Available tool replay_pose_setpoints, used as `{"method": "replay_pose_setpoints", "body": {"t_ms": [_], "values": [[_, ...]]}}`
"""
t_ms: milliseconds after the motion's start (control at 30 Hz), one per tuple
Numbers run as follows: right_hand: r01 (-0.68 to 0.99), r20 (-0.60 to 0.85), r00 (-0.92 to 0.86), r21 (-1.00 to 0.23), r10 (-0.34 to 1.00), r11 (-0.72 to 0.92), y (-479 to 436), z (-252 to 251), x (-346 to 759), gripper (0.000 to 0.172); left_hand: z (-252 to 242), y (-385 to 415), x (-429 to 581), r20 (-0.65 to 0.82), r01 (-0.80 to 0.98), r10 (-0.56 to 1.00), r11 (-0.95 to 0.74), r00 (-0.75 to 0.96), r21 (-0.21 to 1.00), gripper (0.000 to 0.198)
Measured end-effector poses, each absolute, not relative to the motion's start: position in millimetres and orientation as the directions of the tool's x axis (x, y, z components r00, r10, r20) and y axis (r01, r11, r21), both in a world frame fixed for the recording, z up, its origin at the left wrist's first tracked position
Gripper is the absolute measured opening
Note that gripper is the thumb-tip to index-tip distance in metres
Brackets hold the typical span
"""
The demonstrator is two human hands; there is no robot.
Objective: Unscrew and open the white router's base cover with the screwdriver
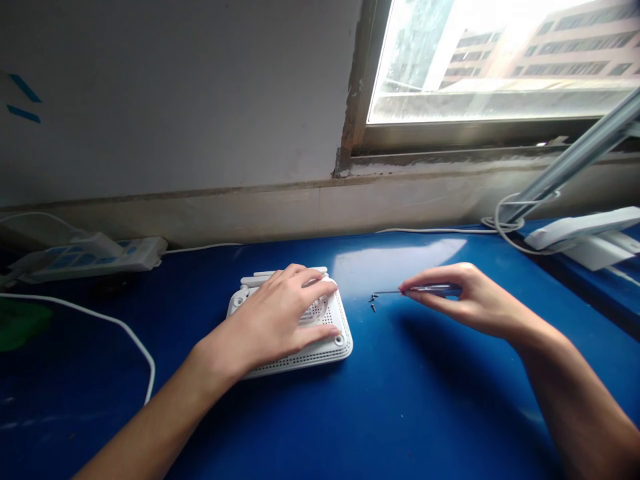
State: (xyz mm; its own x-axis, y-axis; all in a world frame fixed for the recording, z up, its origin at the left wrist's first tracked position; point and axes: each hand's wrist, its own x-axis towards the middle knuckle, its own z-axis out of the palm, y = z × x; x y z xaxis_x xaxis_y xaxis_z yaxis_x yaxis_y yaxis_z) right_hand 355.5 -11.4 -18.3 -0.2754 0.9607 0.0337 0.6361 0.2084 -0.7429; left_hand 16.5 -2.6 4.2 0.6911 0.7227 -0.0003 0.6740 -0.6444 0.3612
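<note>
Over blue desktop (310,427), left hand (283,310) spans router (341,320); right hand (473,303) pinches screwdriver (443,289).

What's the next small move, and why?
Probably ease the slim metal-shafted screwdriver onto one of the small dark screws: the right hand holds it with its tip at or beside them, and the left hand rests on the white vented plastic device.

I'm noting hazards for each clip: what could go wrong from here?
The small screws lie loose on the blue table, so the tip of the screwdriver in the right hand, at or very near them, could scatter them. The left hand rests on the white device; a sideways push might slide it into the screws.
</note>
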Motion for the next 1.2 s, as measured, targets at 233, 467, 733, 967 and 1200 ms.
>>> {"method": "replay_pose_setpoints", "body": {"t_ms": [233,467,733,967,1200], "values": [[0.666,0.055,-0.260,-0.712,0.964,0.221,-10,-20,360,0.032,9,-5,5,-0.117,0.745,0.764,-0.565,0.635,0.356,0.084],[0.659,0.120,-0.228,-0.712,0.966,0.244,-17,-14,359,0.029,10,3,-8,-0.195,0.735,0.731,-0.553,0.654,0.393,0.115],[0.519,0.240,-0.328,-0.763,0.914,0.386,-26,-9,321,0.016,13,4,-7,-0.221,0.680,0.684,-0.526,0.695,0.510,0.120],[0.475,0.253,-0.384,-0.770,0.888,0.425,-27,-14,303,0.018,13,2,-8,-0.229,0.681,0.680,-0.527,0.697,0.508,0.115],[0.512,0.215,-0.441,-0.737,0.872,0.441,-27,-20,295,0.021,14,4,-12,-0.213,0.669,0.676,-0.537,0.705,0.513,0.116]]}}
